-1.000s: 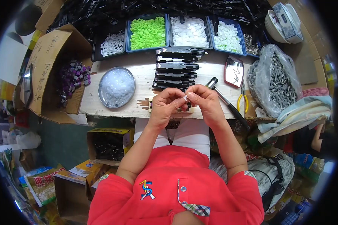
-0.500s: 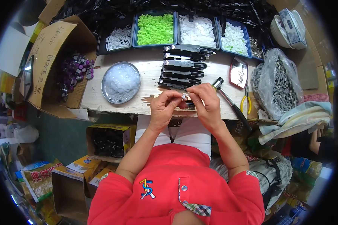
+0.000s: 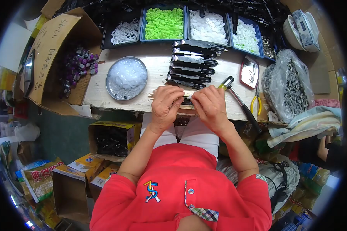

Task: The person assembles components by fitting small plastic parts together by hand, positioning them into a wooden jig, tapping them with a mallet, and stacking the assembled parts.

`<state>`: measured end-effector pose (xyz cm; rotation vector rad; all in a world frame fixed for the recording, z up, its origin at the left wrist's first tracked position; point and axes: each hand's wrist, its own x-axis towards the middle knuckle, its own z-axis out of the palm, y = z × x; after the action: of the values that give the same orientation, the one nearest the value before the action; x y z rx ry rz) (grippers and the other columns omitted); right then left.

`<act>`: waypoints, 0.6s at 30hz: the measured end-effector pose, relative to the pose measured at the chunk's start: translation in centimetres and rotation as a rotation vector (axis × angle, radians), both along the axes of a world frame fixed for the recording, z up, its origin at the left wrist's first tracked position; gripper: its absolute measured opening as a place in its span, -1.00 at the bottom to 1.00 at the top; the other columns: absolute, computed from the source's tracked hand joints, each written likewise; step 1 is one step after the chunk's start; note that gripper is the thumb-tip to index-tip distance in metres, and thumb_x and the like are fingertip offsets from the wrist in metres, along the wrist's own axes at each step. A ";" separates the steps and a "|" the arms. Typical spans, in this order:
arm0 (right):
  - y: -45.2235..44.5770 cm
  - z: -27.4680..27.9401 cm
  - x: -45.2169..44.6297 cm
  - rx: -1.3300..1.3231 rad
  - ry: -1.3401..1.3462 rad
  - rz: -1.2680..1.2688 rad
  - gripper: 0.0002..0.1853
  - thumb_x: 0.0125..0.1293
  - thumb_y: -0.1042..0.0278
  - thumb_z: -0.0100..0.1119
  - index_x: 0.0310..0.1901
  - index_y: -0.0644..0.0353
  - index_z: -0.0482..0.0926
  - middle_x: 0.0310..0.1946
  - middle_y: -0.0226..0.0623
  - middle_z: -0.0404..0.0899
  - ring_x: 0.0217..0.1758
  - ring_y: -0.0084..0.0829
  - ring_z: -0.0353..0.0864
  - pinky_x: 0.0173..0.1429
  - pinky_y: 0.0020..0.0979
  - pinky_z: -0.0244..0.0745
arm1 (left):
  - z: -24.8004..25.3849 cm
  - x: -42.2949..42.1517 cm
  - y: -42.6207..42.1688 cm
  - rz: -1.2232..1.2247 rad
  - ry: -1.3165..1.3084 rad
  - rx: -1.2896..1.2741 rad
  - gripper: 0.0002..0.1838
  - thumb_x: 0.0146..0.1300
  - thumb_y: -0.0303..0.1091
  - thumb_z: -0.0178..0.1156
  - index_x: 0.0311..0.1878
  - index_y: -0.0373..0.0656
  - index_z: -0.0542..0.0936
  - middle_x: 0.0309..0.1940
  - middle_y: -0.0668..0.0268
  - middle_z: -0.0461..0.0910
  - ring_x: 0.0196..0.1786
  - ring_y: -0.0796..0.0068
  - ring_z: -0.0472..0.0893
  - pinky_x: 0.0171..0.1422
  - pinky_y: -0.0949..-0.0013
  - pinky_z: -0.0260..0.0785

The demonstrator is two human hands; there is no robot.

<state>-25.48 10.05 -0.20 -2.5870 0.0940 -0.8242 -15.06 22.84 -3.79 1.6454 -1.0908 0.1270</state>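
My left hand and my right hand meet at the table's front edge, fingers closed and bent inward. Between them lies a black metal-and-plastic part, mostly covered by the fingers. A tiny white piece shows at my right fingertips. What the left fingers pinch is hidden. Just beyond the hands, several similar black assemblies lie in a stacked row. A hammer with a black grip rests beside my right hand.
A round dish of clear jelly-like grease stands left, near a carton of purple-and-metal pieces. Trays of green clips and white clips line the back. Right are yellow-handled pliers, a red-edged object and a bag of metal parts.
Both hands have come down onto the black part at the table edge. The white piece, held up between the fingertips before, is now at that part. The view has shifted slightly.
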 end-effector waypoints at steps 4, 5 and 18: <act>-0.4 -1.6 0.3 -0.063 0.102 0.056 -0.89 0.03 0.47 0.21 -0.39 0.14 0.47 -0.47 -0.38 0.41 -0.36 -0.34 0.36 -0.25 -0.32 0.11 | -1.1 0.3 1.1 -0.005 -0.057 0.150 -0.84 -0.09 -0.50 0.27 -0.36 -0.14 0.58 -0.20 0.36 0.56 -0.02 0.32 0.45 0.04 0.29 0.14; -0.4 -1.9 0.5 -0.099 0.135 0.073 -0.90 0.04 0.45 0.20 -0.39 0.14 0.47 -0.47 -0.38 0.39 -0.34 -0.35 0.35 -0.24 -0.32 0.10 | -1.3 0.1 1.2 -0.009 -0.047 0.171 -0.85 -0.11 -0.48 0.28 -0.39 -0.13 0.58 -0.19 0.36 0.55 -0.01 0.33 0.43 0.05 0.29 0.11; -0.5 -1.4 1.8 -0.267 0.302 0.214 -0.83 -0.05 0.31 0.21 -0.46 0.17 0.47 -0.49 -0.34 0.38 -0.29 -0.35 0.37 -0.19 -0.29 0.14 | -1.7 0.1 0.8 -0.017 -0.035 0.174 -0.87 -0.17 -0.49 0.25 -0.47 -0.13 0.55 -0.22 0.38 0.52 -0.03 0.33 0.42 0.07 0.27 0.07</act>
<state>-23.66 9.54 -1.57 -2.8896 -0.2167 -0.3874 -14.93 23.61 -5.49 1.7936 -1.1691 0.0509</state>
